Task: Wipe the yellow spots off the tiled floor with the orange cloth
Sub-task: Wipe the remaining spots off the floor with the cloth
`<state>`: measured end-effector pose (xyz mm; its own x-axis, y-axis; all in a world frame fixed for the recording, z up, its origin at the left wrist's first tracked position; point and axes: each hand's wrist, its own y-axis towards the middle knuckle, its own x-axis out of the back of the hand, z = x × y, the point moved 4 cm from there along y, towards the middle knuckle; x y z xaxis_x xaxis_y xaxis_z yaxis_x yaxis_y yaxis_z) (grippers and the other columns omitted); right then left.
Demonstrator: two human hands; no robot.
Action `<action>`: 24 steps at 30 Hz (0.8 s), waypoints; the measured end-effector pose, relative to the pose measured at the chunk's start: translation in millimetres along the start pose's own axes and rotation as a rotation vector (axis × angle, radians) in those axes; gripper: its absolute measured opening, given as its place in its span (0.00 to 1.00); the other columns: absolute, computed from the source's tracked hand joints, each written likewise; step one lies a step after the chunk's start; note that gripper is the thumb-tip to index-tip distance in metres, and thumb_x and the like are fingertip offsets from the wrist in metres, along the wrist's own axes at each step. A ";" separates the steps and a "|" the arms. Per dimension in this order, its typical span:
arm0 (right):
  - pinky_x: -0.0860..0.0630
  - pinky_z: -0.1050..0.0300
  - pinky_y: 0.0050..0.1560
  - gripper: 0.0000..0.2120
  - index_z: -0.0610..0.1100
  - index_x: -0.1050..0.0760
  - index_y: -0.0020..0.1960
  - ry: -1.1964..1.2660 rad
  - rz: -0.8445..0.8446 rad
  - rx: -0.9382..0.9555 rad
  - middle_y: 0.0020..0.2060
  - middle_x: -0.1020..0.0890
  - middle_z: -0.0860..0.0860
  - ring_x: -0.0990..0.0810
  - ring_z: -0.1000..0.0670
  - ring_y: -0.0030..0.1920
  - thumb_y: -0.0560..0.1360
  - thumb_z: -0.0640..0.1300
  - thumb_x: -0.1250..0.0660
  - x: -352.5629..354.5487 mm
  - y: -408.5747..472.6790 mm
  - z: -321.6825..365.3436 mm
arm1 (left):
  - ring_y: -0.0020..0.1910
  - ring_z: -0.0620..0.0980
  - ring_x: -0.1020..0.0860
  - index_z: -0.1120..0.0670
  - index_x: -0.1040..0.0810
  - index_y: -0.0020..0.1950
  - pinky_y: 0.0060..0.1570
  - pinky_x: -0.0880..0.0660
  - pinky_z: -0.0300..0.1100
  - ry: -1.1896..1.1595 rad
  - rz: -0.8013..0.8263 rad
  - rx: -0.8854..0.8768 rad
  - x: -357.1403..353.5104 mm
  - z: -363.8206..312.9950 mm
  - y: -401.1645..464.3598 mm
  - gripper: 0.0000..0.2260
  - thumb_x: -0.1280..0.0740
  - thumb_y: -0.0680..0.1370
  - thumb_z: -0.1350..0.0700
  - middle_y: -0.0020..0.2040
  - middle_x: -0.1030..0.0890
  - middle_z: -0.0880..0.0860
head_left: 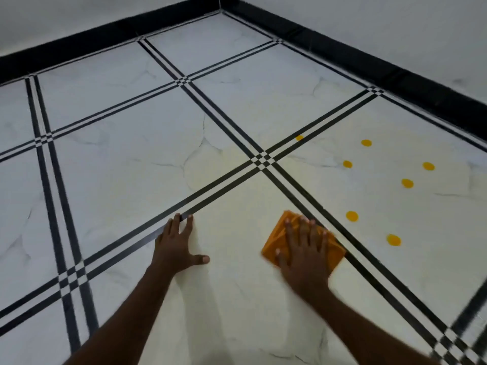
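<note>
- A white marbled tiled floor (131,164) is filling the view, crossed by bands of thin black lines, with a black skirting (369,64) running along the base of pale walls from 9 o'clock round to 3 o'clock and meeting in a corner at 12 o'clock.
- Two line bands are crossing at a small checkered junction (262,159) just above the middle of the view.
- The left hand (176,246) is lying palm down on the bare tile at about 7 o'clock from that junction, its fingers spread wide and flat and gripping nothing; the fingertips are touching the black lines of the band that is running down toward 8 o'clock.
- The right hand (305,255) is pressing flat on the orange cloth (280,239) at about 5 o'clock from the junction, fingers splayed open over the cloth rather than curled round it; the hand is looking slightly blurred.
- The cloth is lying folded on the floor under that palm, its far-right edge touching the line band that is running toward 5 o'clock.
- Seven yellow spots (351,216) are sitting on the tile at 3 o'clock, beyond that band, all apart from the cloth; the nearest two are lying just across the lines from it.
</note>
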<state>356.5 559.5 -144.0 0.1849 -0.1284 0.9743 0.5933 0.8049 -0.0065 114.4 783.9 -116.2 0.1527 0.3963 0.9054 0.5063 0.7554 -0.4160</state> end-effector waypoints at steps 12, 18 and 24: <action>0.53 0.30 0.77 0.40 0.53 0.61 0.83 -0.160 0.315 0.341 0.83 0.50 0.41 0.49 0.34 0.82 0.78 0.69 0.54 0.0 101.1 -19.3 | 0.80 0.61 0.53 0.52 0.62 0.81 0.74 0.41 0.58 0.151 0.076 0.041 6.2 -8.4 8.7 0.61 0.28 0.64 0.28 0.81 0.58 0.60; 0.48 0.31 0.75 0.41 0.49 0.49 0.83 -0.175 0.301 0.504 0.80 0.43 0.40 0.37 0.33 0.78 0.78 0.73 0.58 -3.8 91.0 -29.6 | 0.80 0.59 0.59 0.52 0.60 0.81 0.77 0.51 0.59 0.057 0.051 -0.119 27.7 -91.6 21.9 0.63 0.27 0.61 0.28 0.81 0.60 0.59; 0.51 0.30 0.77 0.41 0.48 0.48 0.84 -0.107 0.209 0.283 0.82 0.44 0.39 0.44 0.34 0.81 0.78 0.70 0.51 9.4 176.2 -68.4 | 0.76 0.60 0.71 0.48 0.70 0.79 0.75 0.61 0.61 0.086 0.137 -0.114 13.0 -145.9 49.9 0.68 0.25 0.58 0.29 0.76 0.74 0.57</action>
<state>516.4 660.5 -151.4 0.1871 0.1048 0.9767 0.3083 0.9378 -0.1597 265.4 750.7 -112.8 0.2966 0.4413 0.8469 0.5680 0.6314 -0.5279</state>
